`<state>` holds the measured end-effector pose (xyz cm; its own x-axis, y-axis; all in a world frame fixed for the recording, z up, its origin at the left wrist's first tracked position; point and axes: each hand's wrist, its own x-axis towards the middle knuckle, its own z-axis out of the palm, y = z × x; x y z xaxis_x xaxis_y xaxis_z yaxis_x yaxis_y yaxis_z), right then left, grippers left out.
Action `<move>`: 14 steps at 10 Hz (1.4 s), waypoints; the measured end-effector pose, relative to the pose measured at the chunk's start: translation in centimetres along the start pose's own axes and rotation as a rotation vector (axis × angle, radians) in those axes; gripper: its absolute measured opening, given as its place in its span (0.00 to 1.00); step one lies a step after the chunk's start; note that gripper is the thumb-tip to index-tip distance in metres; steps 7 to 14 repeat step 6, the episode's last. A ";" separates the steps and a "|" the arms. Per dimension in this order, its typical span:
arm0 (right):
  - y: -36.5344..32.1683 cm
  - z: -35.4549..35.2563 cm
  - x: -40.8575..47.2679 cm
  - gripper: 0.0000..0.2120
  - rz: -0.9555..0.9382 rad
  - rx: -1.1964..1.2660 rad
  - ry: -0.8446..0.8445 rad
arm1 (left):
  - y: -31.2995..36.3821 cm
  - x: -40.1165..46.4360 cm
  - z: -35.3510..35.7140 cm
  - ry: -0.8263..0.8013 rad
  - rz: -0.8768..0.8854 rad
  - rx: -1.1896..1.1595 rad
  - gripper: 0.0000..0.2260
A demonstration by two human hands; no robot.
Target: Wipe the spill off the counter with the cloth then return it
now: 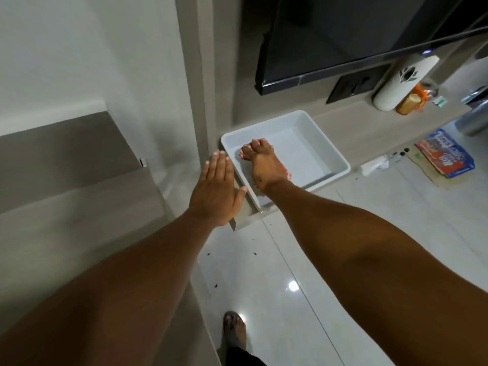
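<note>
Fingers [257, 145] of the right hand [261, 165] curl down and close over a pinkish cloth [288, 175], of which only small edges show past the fingertips and beside the wrist, so its full shape cannot be told. That hand presses the cloth against the floor of a shallow white rectangular plastic tray [330, 143], which sits on the pale wood-grain table [351, 128] under a black wall-mounted screen [343, 35]. The left hand [215, 186] is flat and empty, fingers straight and together, hovering just beside the tray's near-left rim and over the table's end; whether it touches either is unclear. Farther along the table stand a white cylindrical bottle with a dark flower mark [404, 83] and an amber jar [408, 104], well apart from the tray. A blue and red printed packet [446, 154] lies on the glossy white tiled floor [290, 273], where dark specks are scattered and a foot shows at the bottom edge. No spill is plainly visible, so this looks like either picking the cloth up or putting it back. Risks from here: the tray sits near the table's end with a corner close to the edge, so a hard push or drag could slide it off unless the left hand steadies it. A wet cloth lifted carelessly could also drip onto the shiny tiles and make them slippery underfoot.
</note>
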<state>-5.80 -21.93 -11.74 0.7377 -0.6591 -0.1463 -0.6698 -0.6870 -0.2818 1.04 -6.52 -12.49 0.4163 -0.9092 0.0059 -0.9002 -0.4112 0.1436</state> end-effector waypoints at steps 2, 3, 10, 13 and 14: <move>0.3 1.6 1.1 0.23 -0.047 0.039 -0.086 | -1.1 0.1 1.9 -0.028 -0.009 -0.002 0.37; -0.2 1.6 0.2 0.18 -0.010 0.077 -0.024 | -1.7 -0.7 1.8 -0.021 -0.012 -0.017 0.37; -13.0 -7.6 -11.1 0.22 -0.146 0.203 0.312 | -5.9 -8.0 -12.8 0.192 -0.039 -0.026 0.35; -13.0 -7.6 -11.1 0.22 -0.146 0.203 0.312 | -5.9 -8.0 -12.8 0.192 -0.039 -0.026 0.35; -13.0 -7.6 -11.1 0.22 -0.146 0.203 0.312 | -5.9 -8.0 -12.8 0.192 -0.039 -0.026 0.35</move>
